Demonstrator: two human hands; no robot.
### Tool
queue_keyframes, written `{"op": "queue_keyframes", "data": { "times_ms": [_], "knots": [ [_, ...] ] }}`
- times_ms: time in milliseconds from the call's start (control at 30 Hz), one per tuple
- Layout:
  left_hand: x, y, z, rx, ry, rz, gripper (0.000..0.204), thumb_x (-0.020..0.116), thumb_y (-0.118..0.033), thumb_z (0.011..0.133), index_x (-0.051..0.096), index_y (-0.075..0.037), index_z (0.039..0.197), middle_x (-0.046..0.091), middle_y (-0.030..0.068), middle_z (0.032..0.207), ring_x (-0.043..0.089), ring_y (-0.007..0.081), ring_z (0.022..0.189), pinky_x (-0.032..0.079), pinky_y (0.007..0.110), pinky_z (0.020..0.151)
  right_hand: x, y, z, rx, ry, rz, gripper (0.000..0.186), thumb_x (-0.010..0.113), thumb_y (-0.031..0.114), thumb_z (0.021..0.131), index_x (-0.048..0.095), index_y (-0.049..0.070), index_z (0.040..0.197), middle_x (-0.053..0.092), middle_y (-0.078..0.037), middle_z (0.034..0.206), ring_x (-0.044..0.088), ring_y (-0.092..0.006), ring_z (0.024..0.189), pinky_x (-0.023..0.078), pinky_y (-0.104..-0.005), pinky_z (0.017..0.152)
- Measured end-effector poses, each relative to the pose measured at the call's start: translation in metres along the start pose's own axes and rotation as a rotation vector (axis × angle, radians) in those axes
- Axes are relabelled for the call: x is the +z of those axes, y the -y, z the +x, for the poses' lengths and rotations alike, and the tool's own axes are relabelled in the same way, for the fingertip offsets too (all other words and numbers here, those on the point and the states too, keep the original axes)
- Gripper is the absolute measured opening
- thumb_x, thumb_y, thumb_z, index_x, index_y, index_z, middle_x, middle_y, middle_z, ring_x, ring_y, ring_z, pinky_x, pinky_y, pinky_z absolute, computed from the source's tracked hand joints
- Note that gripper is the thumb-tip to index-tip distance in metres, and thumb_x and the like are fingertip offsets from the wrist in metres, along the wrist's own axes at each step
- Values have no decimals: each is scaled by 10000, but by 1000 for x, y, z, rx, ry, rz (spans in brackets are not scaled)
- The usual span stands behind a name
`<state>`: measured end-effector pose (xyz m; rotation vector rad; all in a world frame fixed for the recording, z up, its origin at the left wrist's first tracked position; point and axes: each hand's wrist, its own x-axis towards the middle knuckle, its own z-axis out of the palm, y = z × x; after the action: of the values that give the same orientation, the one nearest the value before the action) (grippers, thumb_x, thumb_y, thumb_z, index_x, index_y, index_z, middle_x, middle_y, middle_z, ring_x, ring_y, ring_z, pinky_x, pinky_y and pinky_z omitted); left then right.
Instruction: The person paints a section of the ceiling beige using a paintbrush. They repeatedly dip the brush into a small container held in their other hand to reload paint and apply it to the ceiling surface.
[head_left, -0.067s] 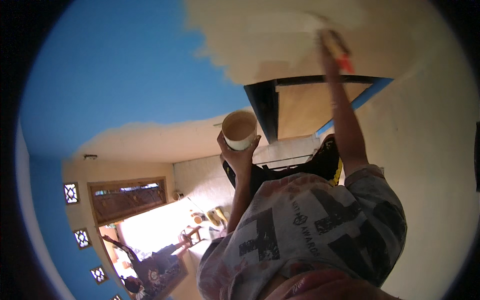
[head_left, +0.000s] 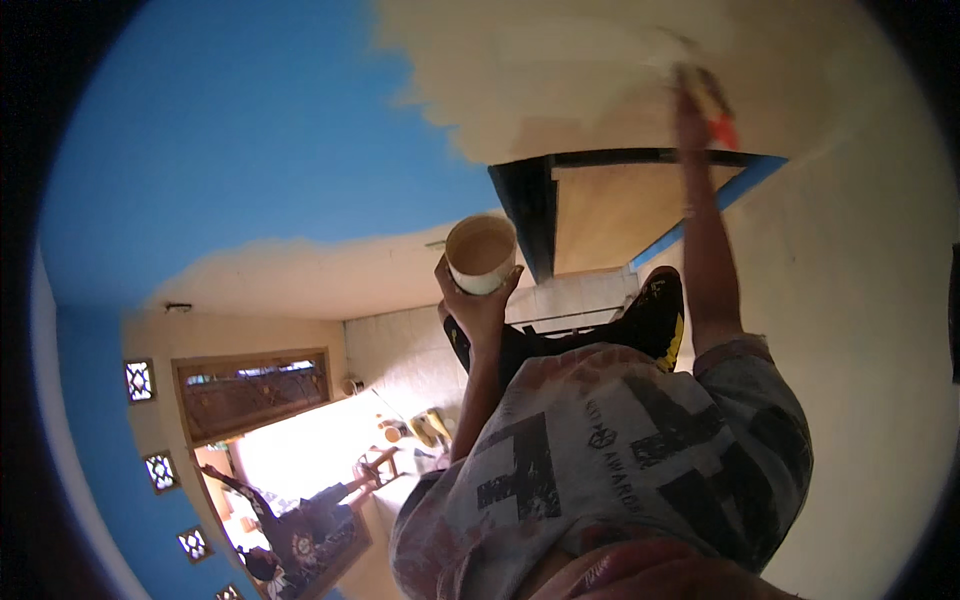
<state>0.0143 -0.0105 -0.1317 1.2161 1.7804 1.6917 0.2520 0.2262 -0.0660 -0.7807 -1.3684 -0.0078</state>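
Note:
My left hand [head_left: 476, 318] is wrapped round a pale, open-topped paint pot [head_left: 482, 283], with a light beige inside visible. At the upper right, my right arm is stretched out to a beige-painted wall surface [head_left: 560, 75]. My right hand [head_left: 692, 122] is blurred but closed on a paintbrush [head_left: 718, 105] with a red handle end. The bristles are smeared by motion, close to the beige surface; I cannot tell whether they touch it. Ragged beige edges meet the bright blue paint [head_left: 250, 140] on the left.
Below the beige area is a dark-framed opening with a tan panel [head_left: 610, 215]. At the lower left are a bright doorway [head_left: 300, 460], patterned vent blocks [head_left: 140, 381] and another person [head_left: 300, 540] with an arm raised. Several items, including a yellowish container [head_left: 430, 428], lie near the doorway.
My right hand and the paintbrush have moved to the right across the beige surface. My left hand still holds the paint pot in nearly the same place.

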Motion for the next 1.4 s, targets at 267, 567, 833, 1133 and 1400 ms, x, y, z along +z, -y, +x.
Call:
{"op": "queue_keyframes", "data": {
  "times_ms": [267,567,833,1133,1400],
  "knots": [
    [10,-3,-7,15,77,12,869,925,-221,536,468,-43,1253,596,126,1151,588,272,1073,502,395,892,-128,-47,23,267,-161,-184,168,701,132,879,665,6,983,689,-87,937,665,-211,814,544,-320,743],
    [-14,-9,-12,-17,30,73,891,920,-165,539,443,-18,1277,582,143,1186,575,253,1102,475,375,943,90,43,-62,228,100,204,213,625,155,913,624,78,1112,657,-43,973,647,-144,812,542,-267,655],
    [-27,2,-12,-25,-78,8,784,881,-164,574,484,-49,1240,578,124,1163,567,265,1079,464,402,928,69,12,-46,84,-4,-30,226,737,189,828,664,65,1003,688,-102,969,679,-234,877,550,-335,760],
    [-14,-2,-9,-32,29,-60,845,911,-157,559,455,-26,1259,576,128,1187,567,231,1105,473,364,945,-133,-75,2,275,-205,-308,190,710,126,854,666,8,996,687,-99,971,662,-218,843,539,-329,763],
    [-15,-23,-5,-15,-2,-47,849,913,-150,547,460,-33,1256,570,122,1180,559,243,1099,461,376,950,44,-23,-62,94,-108,22,295,667,139,891,610,59,1169,658,-43,958,646,-138,809,560,-273,701]
  ]
}}
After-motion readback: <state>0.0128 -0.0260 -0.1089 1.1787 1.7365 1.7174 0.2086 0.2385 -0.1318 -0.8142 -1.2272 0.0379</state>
